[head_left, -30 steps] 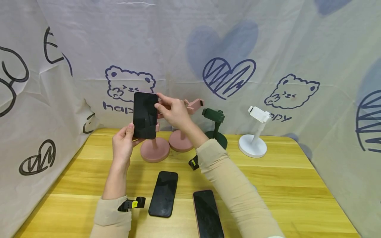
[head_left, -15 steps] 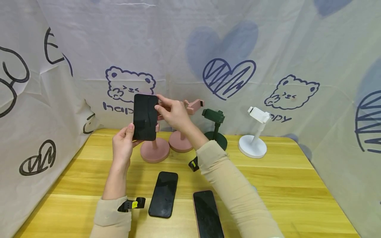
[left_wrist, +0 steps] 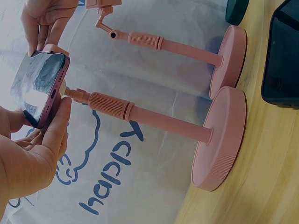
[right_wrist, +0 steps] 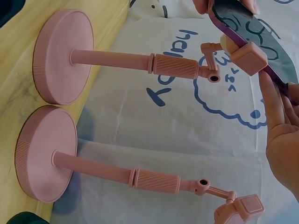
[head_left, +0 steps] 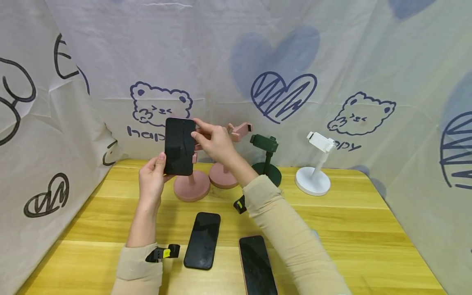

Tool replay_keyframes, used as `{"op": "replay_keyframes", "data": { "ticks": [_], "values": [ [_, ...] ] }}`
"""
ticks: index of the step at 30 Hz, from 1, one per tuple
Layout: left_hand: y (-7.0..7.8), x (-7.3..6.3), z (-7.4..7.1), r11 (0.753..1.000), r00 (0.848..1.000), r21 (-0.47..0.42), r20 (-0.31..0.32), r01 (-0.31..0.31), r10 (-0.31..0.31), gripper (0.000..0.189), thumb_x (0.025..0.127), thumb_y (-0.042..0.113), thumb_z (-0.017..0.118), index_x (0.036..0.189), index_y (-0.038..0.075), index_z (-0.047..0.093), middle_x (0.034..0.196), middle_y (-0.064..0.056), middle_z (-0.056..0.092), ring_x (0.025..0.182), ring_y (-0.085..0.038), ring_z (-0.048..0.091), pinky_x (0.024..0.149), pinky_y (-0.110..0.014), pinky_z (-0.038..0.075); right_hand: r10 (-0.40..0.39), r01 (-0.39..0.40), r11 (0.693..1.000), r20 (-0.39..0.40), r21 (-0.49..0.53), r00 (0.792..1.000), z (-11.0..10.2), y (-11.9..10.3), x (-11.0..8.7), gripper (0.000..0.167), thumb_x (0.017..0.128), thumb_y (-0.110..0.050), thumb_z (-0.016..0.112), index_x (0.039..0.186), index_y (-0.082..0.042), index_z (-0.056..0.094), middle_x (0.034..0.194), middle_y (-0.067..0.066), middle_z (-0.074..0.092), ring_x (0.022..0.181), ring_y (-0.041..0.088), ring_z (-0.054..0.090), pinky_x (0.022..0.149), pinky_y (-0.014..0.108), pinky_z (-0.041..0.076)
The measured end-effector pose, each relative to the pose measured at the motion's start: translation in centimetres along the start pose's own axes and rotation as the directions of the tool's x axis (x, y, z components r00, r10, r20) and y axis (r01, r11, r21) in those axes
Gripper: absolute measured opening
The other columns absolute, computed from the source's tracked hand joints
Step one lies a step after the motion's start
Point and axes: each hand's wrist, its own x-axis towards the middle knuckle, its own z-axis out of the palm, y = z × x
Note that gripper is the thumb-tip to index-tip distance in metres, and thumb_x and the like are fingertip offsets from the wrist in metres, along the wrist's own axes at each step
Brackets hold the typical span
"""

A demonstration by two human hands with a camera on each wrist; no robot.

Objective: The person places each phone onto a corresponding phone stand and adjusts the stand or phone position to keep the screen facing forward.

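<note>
Wooden table [head_left: 361,233], left grip [head_left: 152,176] and right grip [head_left: 216,141] holding phone [head_left: 179,147], pink stand [head_left: 192,187] behind

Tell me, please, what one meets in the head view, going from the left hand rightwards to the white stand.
Left hand, held phone, right hand, dark green stand, white stand.

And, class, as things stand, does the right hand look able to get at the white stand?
Probably yes, if the right hand lets go of the raised phone it pinches. The green stand sits between, but nothing visible blocks the white stand from the front.
</note>
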Motion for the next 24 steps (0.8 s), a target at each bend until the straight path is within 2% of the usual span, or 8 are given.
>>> {"op": "replay_keyframes", "data": {
  "ticks": [16,24],
  "values": [
    [0.05,-0.01,0.03,1.0,1.0,0.019,-0.009,0.007,-0.006,0.053,0.108,0.04,0.053,0.135,-0.005,0.063,0.102,0.009,0.063,0.096,-0.008,0.061,0.078,-0.014,0.057,-0.033,0.032,0.999,-0.015,-0.031,0.999,0.13,0.13,-0.36,0.049,0.105,-0.012,0.063,0.153,-0.008,0.052,0.113,0.015,0.074,0.087,0.02,0.075,0.077,0.024,0.062],
    [0.05,-0.06,0.07,0.999,1.0,0.035,-0.016,0.011,-0.011,0.054,0.109,0.039,0.052,0.138,-0.004,0.062,0.114,-0.001,0.062,0.098,-0.008,0.061,0.078,-0.012,0.056,-0.026,0.025,0.999,-0.019,-0.025,0.999,0.33,0.2,-0.48,0.049,0.104,-0.011,0.065,0.152,-0.008,0.054,0.113,0.015,0.074,0.087,0.019,0.076,0.08,0.023,0.062]
  ]
}}
